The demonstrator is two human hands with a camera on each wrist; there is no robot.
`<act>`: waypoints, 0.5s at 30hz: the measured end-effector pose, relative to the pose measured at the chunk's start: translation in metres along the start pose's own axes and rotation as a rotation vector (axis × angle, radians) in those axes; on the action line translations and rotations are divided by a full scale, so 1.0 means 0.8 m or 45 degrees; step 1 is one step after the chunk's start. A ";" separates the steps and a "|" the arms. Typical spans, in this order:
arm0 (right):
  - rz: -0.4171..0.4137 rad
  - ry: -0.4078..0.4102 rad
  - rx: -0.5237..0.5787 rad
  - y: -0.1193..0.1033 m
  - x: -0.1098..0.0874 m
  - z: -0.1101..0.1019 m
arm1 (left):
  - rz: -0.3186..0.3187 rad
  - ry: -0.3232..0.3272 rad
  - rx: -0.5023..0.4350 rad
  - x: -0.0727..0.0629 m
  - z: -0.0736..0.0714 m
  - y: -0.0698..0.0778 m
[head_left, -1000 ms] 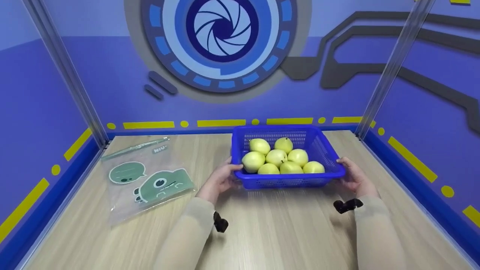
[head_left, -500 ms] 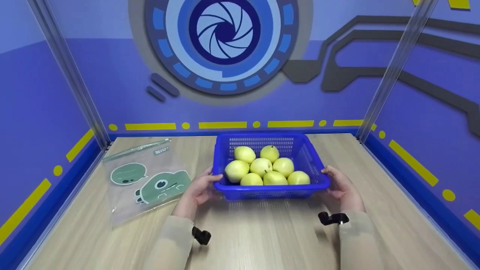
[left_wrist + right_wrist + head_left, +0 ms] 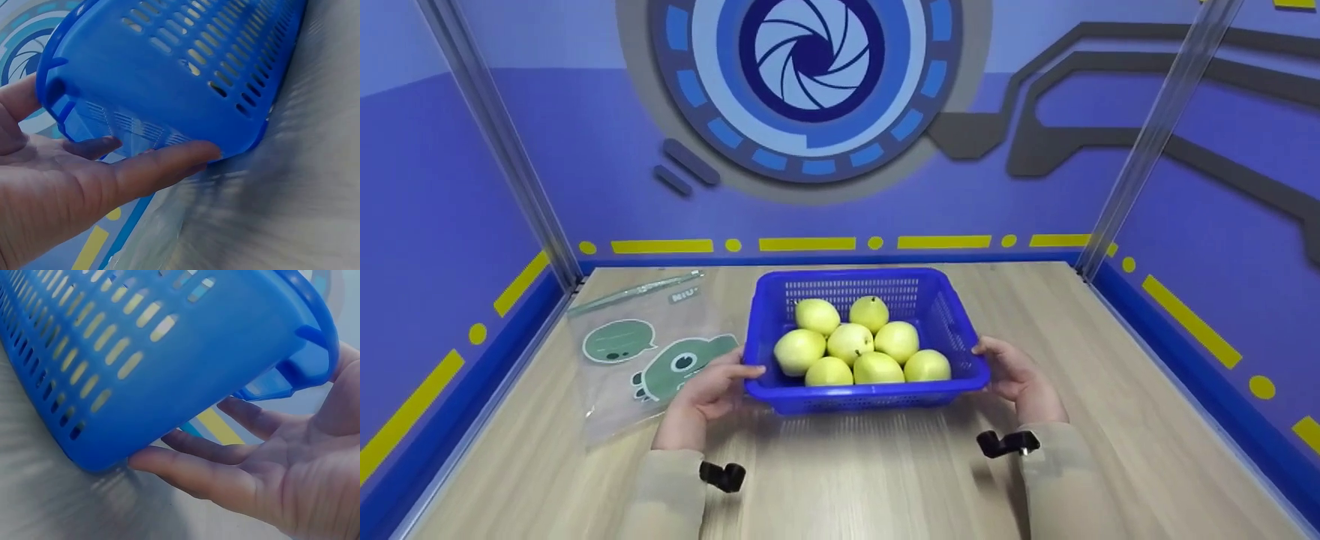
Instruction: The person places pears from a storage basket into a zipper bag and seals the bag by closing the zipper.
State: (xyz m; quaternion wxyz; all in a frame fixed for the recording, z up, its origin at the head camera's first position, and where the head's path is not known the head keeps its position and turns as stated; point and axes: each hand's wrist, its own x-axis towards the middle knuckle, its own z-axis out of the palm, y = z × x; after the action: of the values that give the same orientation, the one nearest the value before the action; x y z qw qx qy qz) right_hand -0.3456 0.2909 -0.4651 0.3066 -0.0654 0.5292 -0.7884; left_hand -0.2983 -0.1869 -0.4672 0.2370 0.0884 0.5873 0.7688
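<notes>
A blue plastic basket [image 3: 952,386] with slotted sides holds several yellow-green pears [image 3: 851,343]. My left hand [image 3: 706,390] grips its left end, thumb over the rim. In the left wrist view, the fingers [image 3: 169,163] reach along the end wall and lower edge of the basket [image 3: 129,79]. At the opposite end my right hand [image 3: 1020,382] holds the rim in the same way. Its fingers [image 3: 191,472] spread beneath the basket's end wall [image 3: 214,365] in the right wrist view. A shadow shows on the tabletop just below the basket.
A clear zip bag [image 3: 607,397] with green cartoon prints lies flat at the left of the wooden table [image 3: 840,480]; the left hand overlaps its right edge in the head view. Blue-purple panels [image 3: 885,217] and metal corner posts [image 3: 1155,135] surround the table.
Both hands have carried the basket of pears leftward and somewhat nearer to me, from right of centre to the table's middle. The zip bag has stayed where it was.
</notes>
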 end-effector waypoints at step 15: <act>-0.011 -0.074 0.069 0.002 -0.001 0.004 | -0.029 -0.134 0.117 -0.012 -0.009 0.005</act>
State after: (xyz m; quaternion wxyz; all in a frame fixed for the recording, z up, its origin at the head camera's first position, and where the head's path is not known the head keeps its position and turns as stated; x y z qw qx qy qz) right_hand -0.3432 0.2885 -0.4650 0.3201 -0.0820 0.4983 -0.8015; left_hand -0.2937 -0.1987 -0.4641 0.2720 0.1330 0.6095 0.7327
